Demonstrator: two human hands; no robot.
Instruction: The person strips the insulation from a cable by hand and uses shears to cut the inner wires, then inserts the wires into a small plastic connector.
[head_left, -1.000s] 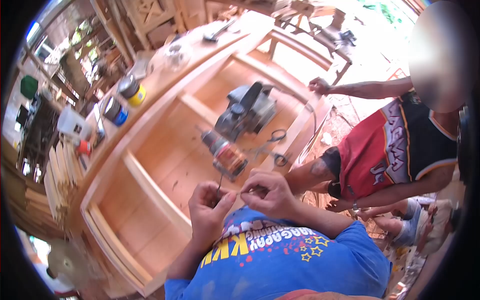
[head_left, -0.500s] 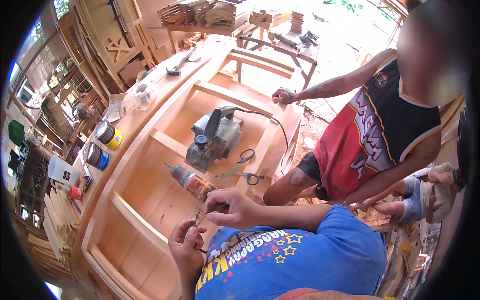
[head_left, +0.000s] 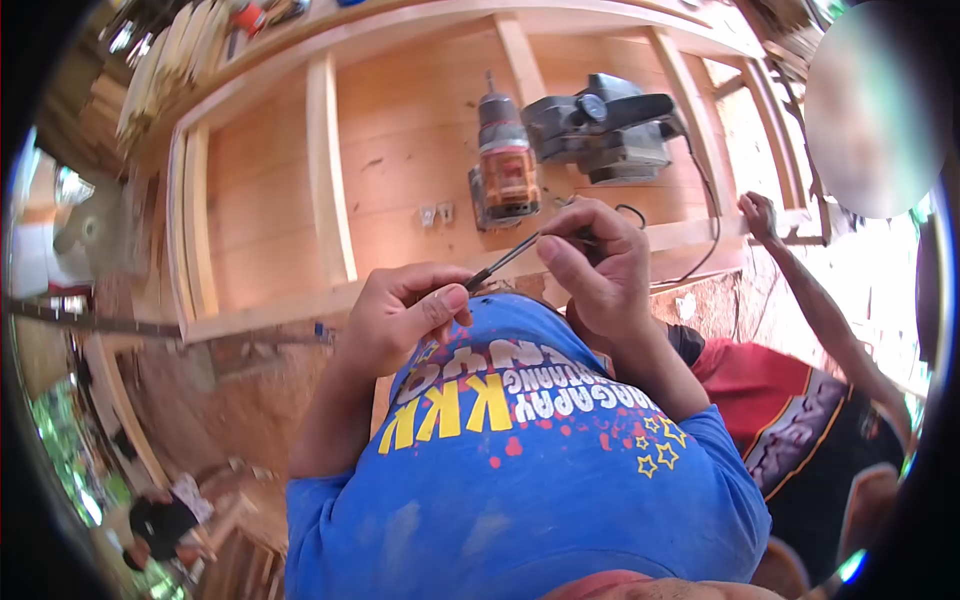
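Between my two hands runs a thin dark rod-like piece [head_left: 508,258], held just in front of the blue shirt. My left hand [head_left: 415,305] pinches its dark lower end between thumb and fingers. The thumb and curled fingers of my right hand [head_left: 595,260] close on its upper end. Just beyond them an orange and grey cordless drill [head_left: 508,165] lies on the wooden panel, bit pointing away. A grey power planer [head_left: 610,125] sits to its right with its cord trailing down. Scissors handles [head_left: 630,214] show partly behind my right hand.
A wooden frame with crossbars [head_left: 330,170] surrounds the tools. Two small pale pieces [head_left: 437,214] lie on the panel. At right, a person in a red and black jersey [head_left: 770,400] rests a hand near the frame's edge. Another person [head_left: 165,525] is at the lower left.
The view has swung downward and to the left. My hands appear farther right and higher, and the thin piece between them now shows more clearly.
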